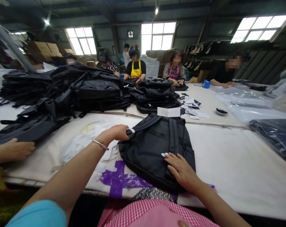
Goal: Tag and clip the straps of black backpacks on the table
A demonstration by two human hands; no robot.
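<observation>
A black backpack (pixel 154 148) lies flat on the white table (pixel 228 157) in front of me, with a white paper tag (pixel 168 112) at its far end. My left hand (pixel 115 132), with a bracelet on the wrist, is closed around the strap at the backpack's left edge. My right hand (pixel 180 168) rests flat on the near part of the backpack, fingers spread, next to a small white tag (pixel 164 154).
Piles of black backpacks (pixel 86 91) fill the table's left and middle. Another person's hand (pixel 15 149) rests at the left edge. Loose paper tags (pixel 192 108) lie beyond. Clear plastic bags (pixel 247 104) and a bagged backpack (pixel 275 135) lie on the right. Several people work across the table.
</observation>
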